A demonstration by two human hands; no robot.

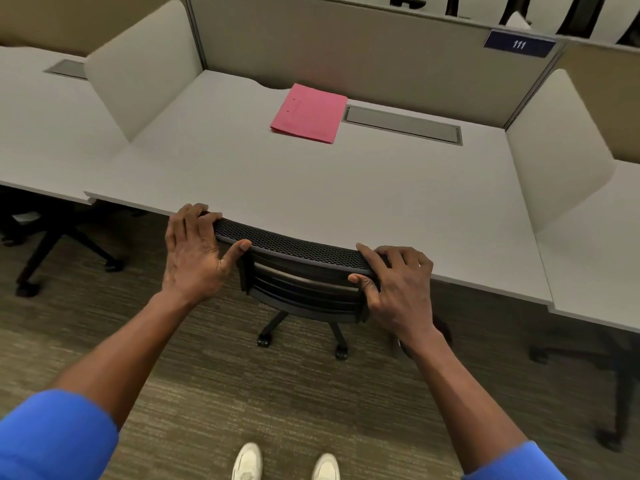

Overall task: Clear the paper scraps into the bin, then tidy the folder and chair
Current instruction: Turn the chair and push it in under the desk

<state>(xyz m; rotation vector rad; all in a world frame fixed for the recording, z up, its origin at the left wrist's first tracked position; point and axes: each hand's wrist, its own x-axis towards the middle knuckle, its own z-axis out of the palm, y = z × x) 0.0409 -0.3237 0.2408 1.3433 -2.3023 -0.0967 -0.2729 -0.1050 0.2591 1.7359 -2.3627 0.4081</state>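
Desk (pixel 311 188) mostly bare; folder (pixel 309 113) at back.

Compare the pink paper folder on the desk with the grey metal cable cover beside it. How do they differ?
The pink paper folder lies on top of the grey desk, turned at an angle; the grey metal cable cover is set into the desk. The folder is broad and bright, the cover long, narrow and dull. Both are flat rectangles near the back of the desk.

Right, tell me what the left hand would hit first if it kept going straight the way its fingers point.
The left hand, gripping the chair's backrest, points at the desk; its front edge looks like first contact, though depth is unclear.
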